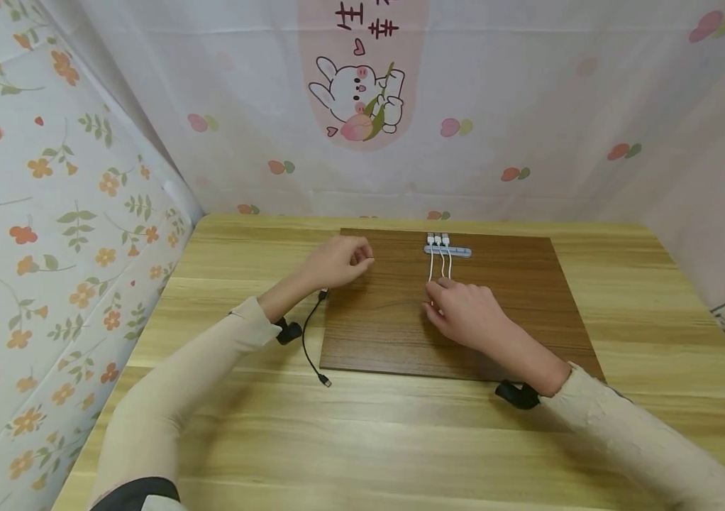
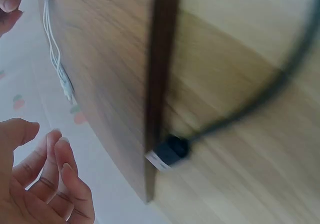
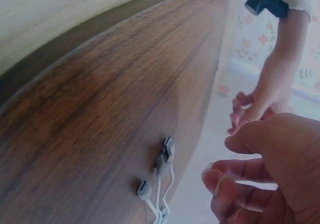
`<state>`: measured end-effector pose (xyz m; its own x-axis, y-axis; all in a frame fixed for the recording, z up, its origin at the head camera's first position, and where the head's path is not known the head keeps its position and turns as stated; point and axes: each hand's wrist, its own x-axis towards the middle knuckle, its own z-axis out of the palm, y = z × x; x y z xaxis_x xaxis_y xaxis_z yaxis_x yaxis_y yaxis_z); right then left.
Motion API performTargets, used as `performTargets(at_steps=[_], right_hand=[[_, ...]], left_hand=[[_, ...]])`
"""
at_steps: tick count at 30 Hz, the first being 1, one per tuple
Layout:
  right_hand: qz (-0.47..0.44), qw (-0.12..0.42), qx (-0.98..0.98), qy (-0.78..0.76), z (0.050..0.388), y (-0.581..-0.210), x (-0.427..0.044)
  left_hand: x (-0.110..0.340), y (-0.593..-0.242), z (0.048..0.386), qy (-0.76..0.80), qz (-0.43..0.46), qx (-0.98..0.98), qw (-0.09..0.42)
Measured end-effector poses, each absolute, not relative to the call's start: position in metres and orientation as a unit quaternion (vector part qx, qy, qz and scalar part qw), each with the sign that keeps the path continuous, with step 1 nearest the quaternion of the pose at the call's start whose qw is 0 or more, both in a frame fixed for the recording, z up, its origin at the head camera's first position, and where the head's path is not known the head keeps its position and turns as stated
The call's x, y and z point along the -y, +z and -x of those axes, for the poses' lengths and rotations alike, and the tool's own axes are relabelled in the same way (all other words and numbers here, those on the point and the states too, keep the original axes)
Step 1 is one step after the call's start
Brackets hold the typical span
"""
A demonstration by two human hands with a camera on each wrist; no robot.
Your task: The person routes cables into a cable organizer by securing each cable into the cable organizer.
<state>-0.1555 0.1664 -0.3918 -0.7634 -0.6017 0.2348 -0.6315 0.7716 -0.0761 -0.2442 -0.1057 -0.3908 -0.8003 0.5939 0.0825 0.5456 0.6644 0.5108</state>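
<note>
Three white cables (image 1: 431,264) run through a light blue cable holder (image 1: 463,252) near the far edge of a brown wooden board (image 1: 375,333). Their white USB plugs (image 1: 438,240) point away from me, and the other connectors (image 3: 144,189) lie loose on the board. My right hand (image 1: 467,312) hovers over the near ends of these cables, fingers loosely bent and holding nothing in the right wrist view. Above the board's left edge, my left hand (image 1: 340,261) has relaxed, empty fingers. A short black cable (image 1: 304,337) lies by that edge, its upper plug (image 2: 170,151) touching or overlapping the board.
The board lies on a light wooden table (image 1: 241,426). Behind stands a white printed cloth (image 1: 241,106), and a floral cloth (image 1: 30,284) hangs at the left. Each wrist wears a black camera mount (image 1: 518,394).
</note>
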Motion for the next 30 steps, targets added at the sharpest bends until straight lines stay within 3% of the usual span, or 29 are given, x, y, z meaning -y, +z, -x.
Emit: performTargets(at_steps=[18,30], right_hand=[[-0.337,0.058,0.934,0.103,0.157,-0.382,-0.142],[-0.377,0.042,0.920,0.095,0.152,-0.379,-0.121]], left_hand=[[0.167,-0.400,0.226,0.265,-0.274,-0.924,0.044],[0.190,-0.409,0.220,0.263,-0.255,-0.927,0.076]])
